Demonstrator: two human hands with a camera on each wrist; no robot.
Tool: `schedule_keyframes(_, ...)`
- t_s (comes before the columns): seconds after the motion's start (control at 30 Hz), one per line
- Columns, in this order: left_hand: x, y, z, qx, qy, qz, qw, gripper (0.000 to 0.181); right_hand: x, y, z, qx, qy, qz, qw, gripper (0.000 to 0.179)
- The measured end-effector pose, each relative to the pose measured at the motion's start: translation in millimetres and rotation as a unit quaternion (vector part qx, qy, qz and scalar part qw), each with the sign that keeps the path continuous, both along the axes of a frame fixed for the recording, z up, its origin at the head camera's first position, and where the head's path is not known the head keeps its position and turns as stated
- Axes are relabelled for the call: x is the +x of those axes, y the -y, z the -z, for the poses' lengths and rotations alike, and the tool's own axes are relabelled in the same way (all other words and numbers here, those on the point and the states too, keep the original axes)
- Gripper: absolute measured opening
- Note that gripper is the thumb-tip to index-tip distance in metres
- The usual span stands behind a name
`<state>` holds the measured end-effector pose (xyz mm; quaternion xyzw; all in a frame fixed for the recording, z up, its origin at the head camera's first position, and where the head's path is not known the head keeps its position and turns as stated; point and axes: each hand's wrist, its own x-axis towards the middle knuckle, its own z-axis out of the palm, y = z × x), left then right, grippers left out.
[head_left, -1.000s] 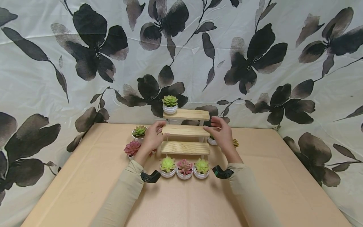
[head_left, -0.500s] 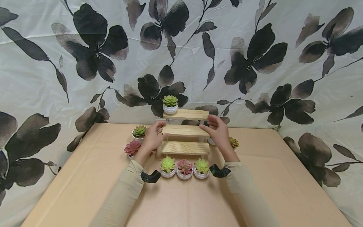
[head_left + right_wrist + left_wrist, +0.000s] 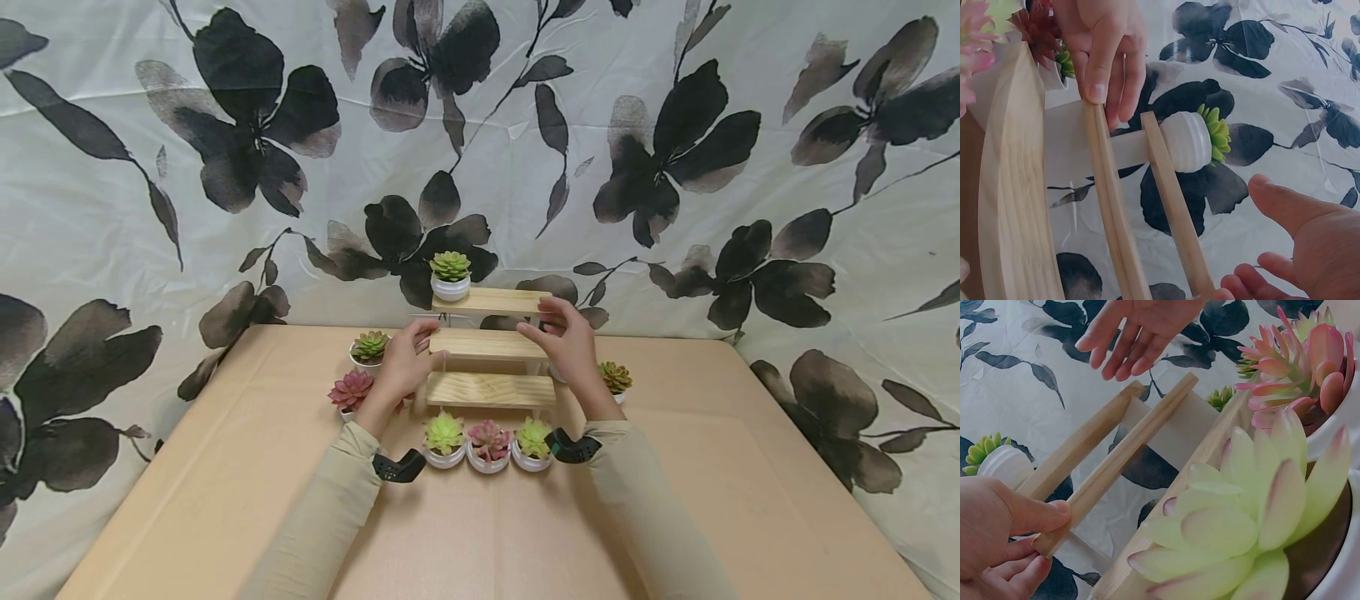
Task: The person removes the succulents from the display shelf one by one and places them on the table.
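Note:
A three-tier plant stand [image 3: 491,390] of pale wooden boards on white supports stands at the middle of the table. My left hand [image 3: 405,358] pinches the left end of its middle board [image 3: 1110,472], thumb above and fingers below. At the right end is my right hand [image 3: 566,346], thumb and fingers spread apart, nothing gripped. In the right wrist view, its fingertips [image 3: 1235,284] come right at the end of the top board [image 3: 1179,206]. A green potted succulent [image 3: 450,275] sits on the left of the top board.
Before the stand, a pink succulent [image 3: 489,442] stands between two light green ones [image 3: 443,435] in white pots. Left are a green succulent [image 3: 369,348] and a pink-red one [image 3: 351,390]; right, a yellow-brown one [image 3: 615,379]. Floral cloth [image 3: 517,208] hangs behind the table [image 3: 675,467].
My right hand has moved left, from beside the stand's right end to overlapping it, uncovering more of the yellow-brown succulent. My left hand and the stand have stayed put.

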<state>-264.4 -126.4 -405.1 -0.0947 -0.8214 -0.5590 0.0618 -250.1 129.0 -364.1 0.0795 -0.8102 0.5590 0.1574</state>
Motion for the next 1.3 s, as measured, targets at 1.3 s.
schedule_keyframes(1.3, -0.7, -1.0, -0.2, -0.016, 0.005, -0.008, 0.9998, 0.048, -18.0, 38.1, -10.7, 0.014, -0.001, -0.033, 0.9994, 0.057)
